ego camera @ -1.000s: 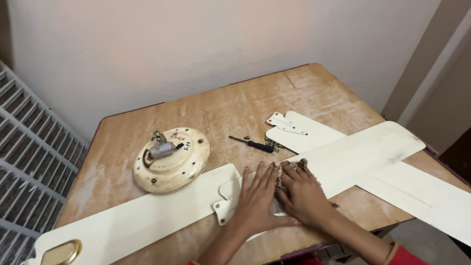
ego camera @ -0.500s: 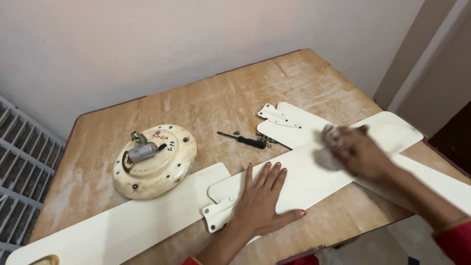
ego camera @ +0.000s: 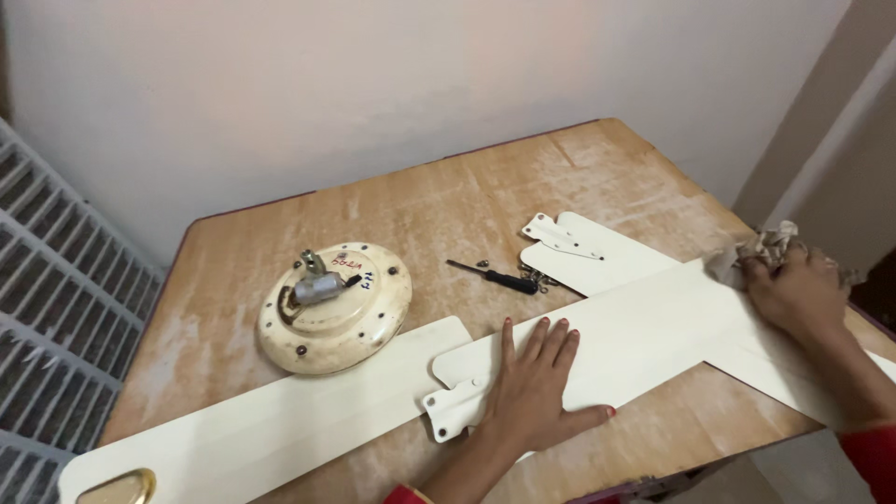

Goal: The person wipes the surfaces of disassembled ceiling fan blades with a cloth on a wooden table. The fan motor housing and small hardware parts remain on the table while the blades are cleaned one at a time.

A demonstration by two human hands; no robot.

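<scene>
A worn wooden table (ego camera: 439,210) with a scuffed, pale-streaked top carries a round cream fan motor housing (ego camera: 334,306), three cream fan blades (ego camera: 280,425) (ego camera: 635,331) (ego camera: 597,252) laid across one another, a small black-handled screwdriver (ego camera: 495,274), and beside it what look like a few loose screws (ego camera: 537,275)

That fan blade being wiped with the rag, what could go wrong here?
The fan blade juts past the table edge under the right hand and its rag; pressing there might tip it, though the left hand pins it. A sweep could also knock the loose screws and screwdriver away.
</scene>
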